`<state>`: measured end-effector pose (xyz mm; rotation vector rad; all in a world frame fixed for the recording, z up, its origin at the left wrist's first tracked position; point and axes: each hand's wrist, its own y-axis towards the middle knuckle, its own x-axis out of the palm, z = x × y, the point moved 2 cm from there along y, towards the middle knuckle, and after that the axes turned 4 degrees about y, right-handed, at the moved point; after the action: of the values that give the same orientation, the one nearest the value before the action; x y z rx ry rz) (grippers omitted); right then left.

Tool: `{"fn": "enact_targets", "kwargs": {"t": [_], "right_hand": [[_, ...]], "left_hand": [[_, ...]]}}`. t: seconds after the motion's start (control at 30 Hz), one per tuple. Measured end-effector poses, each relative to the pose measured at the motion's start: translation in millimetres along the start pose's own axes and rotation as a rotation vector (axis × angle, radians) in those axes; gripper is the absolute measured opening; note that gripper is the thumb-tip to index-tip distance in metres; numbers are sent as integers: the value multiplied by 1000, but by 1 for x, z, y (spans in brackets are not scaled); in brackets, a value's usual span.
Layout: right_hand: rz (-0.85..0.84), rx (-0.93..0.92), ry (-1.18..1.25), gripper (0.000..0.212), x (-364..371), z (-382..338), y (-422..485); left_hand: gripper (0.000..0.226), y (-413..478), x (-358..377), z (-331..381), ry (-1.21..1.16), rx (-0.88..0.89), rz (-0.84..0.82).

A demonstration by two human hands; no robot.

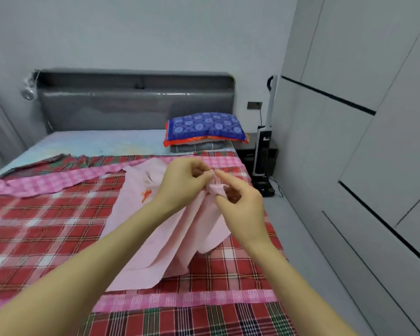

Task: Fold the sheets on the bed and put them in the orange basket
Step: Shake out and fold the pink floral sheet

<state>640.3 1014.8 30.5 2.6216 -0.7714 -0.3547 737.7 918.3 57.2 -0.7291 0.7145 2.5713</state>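
Note:
A pale pink sheet [141, 246] with a small orange mark hangs partly lifted above the bed, its lower end lying on a red plaid sheet [46, 226]. My left hand [182, 183] pinches a top corner of the pink sheet between thumb and fingers. Close beside it, my right hand [240, 204] holds the neighbouring bunched corner, the cloth wrapped over its thumb and the index finger stretched toward the left hand. The orange basket is not in view.
A pink checked sheet [58, 180] lies across the bed behind the plaid one. A blue patterned pillow [204, 128] sits on folded grey bedding by the grey headboard [131, 105]. A vacuum cleaner [262, 151] and white wardrobes [361, 141] stand to the right.

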Motion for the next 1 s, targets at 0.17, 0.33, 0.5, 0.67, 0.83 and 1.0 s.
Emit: {"fn": "enact_targets", "kwargs": {"t": [0.17, 0.33, 0.5, 0.67, 0.83, 1.0], "right_hand": [[-147, 260, 329, 31, 26, -35, -34], [-237, 381, 406, 18, 64, -44, -66], [-96, 372, 392, 11, 88, -38, -81], [-300, 298, 425, 24, 108, -40, -99], [-301, 212, 301, 16, 107, -40, -94], [-274, 212, 215, 9, 103, -39, -83]], "left_hand": [[9, -52, -61, 9, -34, -43, -33], [11, -97, -95, -17, -21, -124, 22], [13, -127, -111, -44, -30, -244, 157], [11, -146, -105, -50, -180, -325, 181], [9, -156, -105, -46, -212, -369, 163], [13, -150, -101, -41, -171, -374, 100]]}}
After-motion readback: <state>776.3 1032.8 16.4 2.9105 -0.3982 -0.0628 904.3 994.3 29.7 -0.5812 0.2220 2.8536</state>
